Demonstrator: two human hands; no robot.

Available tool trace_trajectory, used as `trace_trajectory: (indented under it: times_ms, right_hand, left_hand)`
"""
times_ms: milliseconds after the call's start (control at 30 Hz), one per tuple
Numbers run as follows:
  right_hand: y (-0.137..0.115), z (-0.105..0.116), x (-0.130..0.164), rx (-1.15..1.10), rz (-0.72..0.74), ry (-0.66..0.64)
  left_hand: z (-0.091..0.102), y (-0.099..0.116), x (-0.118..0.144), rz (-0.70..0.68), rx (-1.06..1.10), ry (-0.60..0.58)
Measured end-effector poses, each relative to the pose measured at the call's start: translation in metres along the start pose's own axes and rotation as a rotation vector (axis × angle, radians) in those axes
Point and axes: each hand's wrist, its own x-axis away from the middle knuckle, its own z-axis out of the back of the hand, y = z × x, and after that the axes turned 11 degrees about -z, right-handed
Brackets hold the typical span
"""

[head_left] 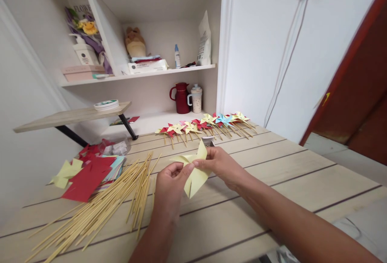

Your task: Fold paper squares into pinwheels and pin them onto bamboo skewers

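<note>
Both the left hand (169,184) and the right hand (219,164) pinch the yellow paper pinwheel (193,170) at its centre, fingers closed on it above the tabletop (272,174), so the folded points stay together. The bamboo sticks (102,204) lie just beside, easy to reach

On the table (272,182), the pile of sticks (102,202) lies left of the left hand (169,186), and the stack of paper squares (90,170) sits behind and left of it. The two hands meet at a folded pinwheel (193,170), right hand (220,164) on its right. Behind them a row of finished pinwheels (205,125) runs along the far edge, with the jug (180,98) and mug (196,98) behind on a shelf
</note>
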Motion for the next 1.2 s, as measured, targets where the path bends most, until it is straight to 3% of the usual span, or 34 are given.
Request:
trace_trajectory:
  times_ms: [133,267,633,900,1200]
  right_hand:
    - [-0.0010,-0.0007,0.0005,-0.027,-0.021,-0.012]
    - [-0.0013,-0.0020,0.0010,-0.045,-0.025,-0.050]
    - [0.0018,-0.0009,-0.0001,-0.022,-0.024,-0.069]
    - [0.0011,0.0033,-0.0035,0.061,0.026,-0.010]
    - [0.0004,0.0005,-0.0016,0.060,0.020,-0.010]
  left_hand:
    - [-0.0008,0.0001,-0.0001,-0.020,-0.025,-0.036]
    - [0.0000,-0.0032,0.0001,-0.056,-0.075,0.005]
    - [0.0029,-0.0079,0.0000,0.009,0.029,0.004]
    - [0.0028,-0.0043,-0.0006,0.056,0.097,-0.098]
    - [0.0051,-0.0074,-0.0030,0.039,0.027,-0.040]
